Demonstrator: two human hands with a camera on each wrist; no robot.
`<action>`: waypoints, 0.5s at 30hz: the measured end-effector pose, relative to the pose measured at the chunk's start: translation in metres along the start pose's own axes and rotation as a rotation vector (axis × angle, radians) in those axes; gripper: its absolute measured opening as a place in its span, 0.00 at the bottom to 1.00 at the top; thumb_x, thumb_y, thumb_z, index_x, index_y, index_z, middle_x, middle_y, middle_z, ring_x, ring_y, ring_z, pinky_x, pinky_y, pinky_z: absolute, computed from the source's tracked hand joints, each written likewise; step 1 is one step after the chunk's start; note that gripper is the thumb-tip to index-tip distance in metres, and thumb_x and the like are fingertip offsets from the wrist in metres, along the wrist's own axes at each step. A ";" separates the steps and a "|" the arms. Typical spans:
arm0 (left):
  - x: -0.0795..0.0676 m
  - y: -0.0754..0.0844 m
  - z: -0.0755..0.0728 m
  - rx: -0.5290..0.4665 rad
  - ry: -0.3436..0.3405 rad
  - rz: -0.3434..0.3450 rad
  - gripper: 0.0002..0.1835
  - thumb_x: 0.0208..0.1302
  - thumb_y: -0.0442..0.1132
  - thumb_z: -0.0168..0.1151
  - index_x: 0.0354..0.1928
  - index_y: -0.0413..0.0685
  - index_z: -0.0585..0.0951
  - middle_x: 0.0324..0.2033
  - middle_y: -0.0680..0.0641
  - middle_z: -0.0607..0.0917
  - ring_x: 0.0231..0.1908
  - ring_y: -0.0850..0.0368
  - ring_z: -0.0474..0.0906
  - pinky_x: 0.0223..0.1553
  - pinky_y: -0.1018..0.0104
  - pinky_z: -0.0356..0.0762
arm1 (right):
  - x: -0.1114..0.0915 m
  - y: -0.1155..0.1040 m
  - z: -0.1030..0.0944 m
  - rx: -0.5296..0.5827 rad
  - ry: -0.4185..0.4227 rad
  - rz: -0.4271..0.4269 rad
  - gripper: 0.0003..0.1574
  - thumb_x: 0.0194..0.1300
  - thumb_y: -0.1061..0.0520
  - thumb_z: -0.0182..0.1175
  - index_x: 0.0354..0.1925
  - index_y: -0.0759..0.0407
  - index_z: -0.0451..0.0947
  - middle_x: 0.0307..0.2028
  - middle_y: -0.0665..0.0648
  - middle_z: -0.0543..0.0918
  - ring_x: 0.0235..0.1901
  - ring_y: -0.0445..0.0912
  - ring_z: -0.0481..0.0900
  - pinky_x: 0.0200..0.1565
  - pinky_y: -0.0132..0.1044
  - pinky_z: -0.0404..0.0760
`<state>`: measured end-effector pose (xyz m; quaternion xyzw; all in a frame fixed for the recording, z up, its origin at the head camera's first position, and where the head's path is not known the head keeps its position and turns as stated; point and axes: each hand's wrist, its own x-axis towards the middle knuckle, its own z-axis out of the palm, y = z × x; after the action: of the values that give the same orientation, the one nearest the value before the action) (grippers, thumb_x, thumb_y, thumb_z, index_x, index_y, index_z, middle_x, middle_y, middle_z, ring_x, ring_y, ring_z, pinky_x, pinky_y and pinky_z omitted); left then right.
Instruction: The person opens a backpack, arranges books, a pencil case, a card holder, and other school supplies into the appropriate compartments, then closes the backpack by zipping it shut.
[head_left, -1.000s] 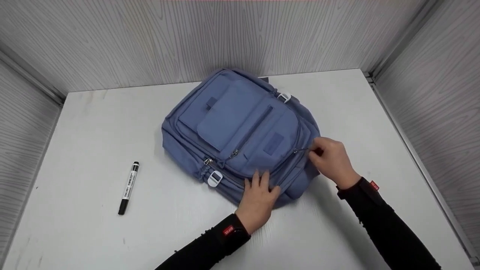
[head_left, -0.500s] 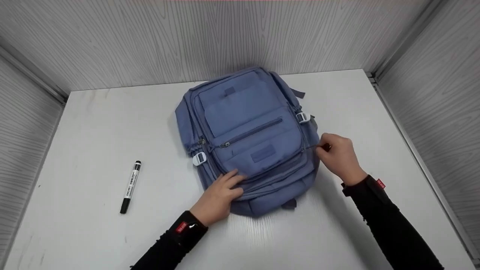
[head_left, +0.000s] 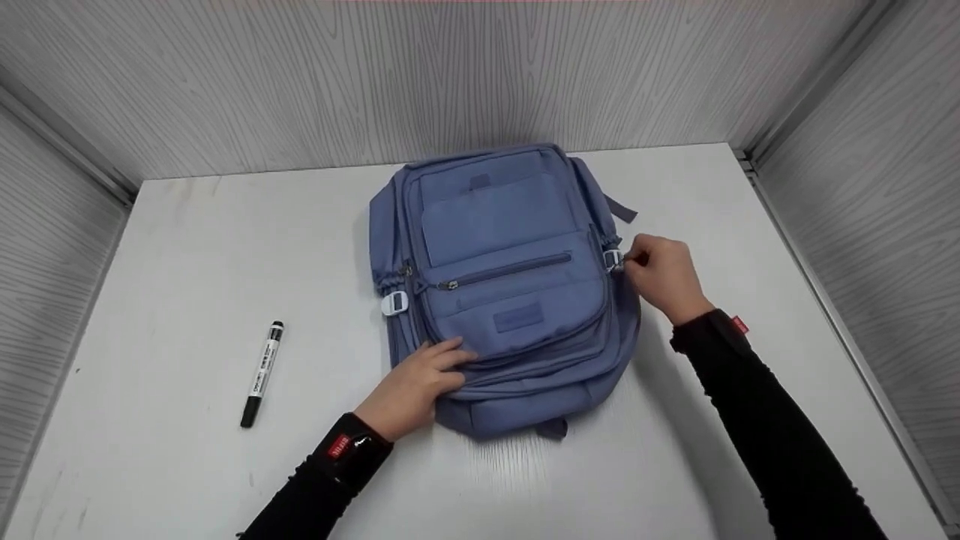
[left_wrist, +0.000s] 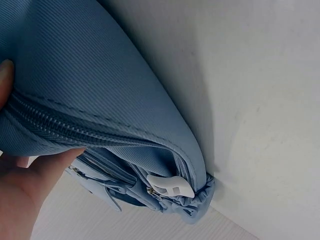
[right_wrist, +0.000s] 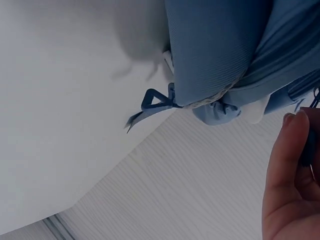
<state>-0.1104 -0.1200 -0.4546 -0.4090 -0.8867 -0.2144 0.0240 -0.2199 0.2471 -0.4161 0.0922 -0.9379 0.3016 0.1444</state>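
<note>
A blue backpack (head_left: 517, 217) lies front side up, its lower end toward me. My left hand (head_left: 405, 394) grips its lower left edge, fingers on top. In the left wrist view, the thumb and a fingertip (left_wrist: 4, 80) hold the cloth on either side of a zipper (left_wrist: 55, 122). At the bag's right side, beside a white buckle (head_left: 613, 260), my right hand (head_left: 664, 274) pinches a zipper pull. Only part of that dark pull (right_wrist: 308, 147) shows between the fingers in the right wrist view. Another white buckle (head_left: 395, 303) sits on the left side.
A black-and-white marker (head_left: 262, 375) lies on the white table (head_left: 187, 262), left of the backpack. Grey wood-grain panels (head_left: 465, 75) stand behind the table and at both sides. A strap end (head_left: 620, 208) sticks out at the bag's upper right.
The backpack has turned so that it lies straighter. My left hand has shifted left along its lower edge. My right hand has moved away from me, up the bag's right side, with the zipper pull.
</note>
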 end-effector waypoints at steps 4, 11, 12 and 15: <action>-0.001 -0.001 0.001 0.013 0.006 0.002 0.22 0.43 0.11 0.52 0.27 0.49 0.78 0.59 0.46 0.82 0.67 0.40 0.72 0.60 0.35 0.74 | 0.028 -0.003 0.006 -0.021 -0.016 0.020 0.07 0.56 0.71 0.54 0.28 0.71 0.81 0.28 0.70 0.85 0.28 0.61 0.81 0.33 0.45 0.76; -0.003 -0.003 0.002 0.027 0.024 0.004 0.22 0.43 0.12 0.52 0.29 0.48 0.79 0.59 0.46 0.82 0.67 0.40 0.73 0.59 0.33 0.74 | 0.060 -0.009 0.014 -0.025 -0.004 0.089 0.09 0.59 0.69 0.54 0.32 0.71 0.83 0.32 0.72 0.86 0.33 0.64 0.83 0.40 0.52 0.79; -0.003 -0.003 0.002 0.025 0.021 -0.002 0.22 0.43 0.12 0.51 0.29 0.48 0.79 0.59 0.47 0.82 0.67 0.41 0.73 0.59 0.33 0.74 | 0.061 -0.010 0.014 -0.025 -0.016 0.092 0.09 0.60 0.68 0.55 0.33 0.71 0.82 0.33 0.72 0.86 0.33 0.64 0.83 0.40 0.52 0.79; -0.004 -0.003 0.003 0.014 0.020 -0.016 0.21 0.45 0.13 0.51 0.29 0.48 0.77 0.60 0.47 0.82 0.67 0.41 0.72 0.61 0.34 0.73 | 0.058 -0.011 0.013 -0.054 -0.071 0.075 0.08 0.64 0.66 0.57 0.36 0.70 0.82 0.35 0.72 0.85 0.36 0.63 0.82 0.41 0.52 0.78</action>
<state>-0.1096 -0.1235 -0.4591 -0.3994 -0.8911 -0.2127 0.0341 -0.2741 0.2261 -0.4015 0.0638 -0.9530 0.2778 0.1023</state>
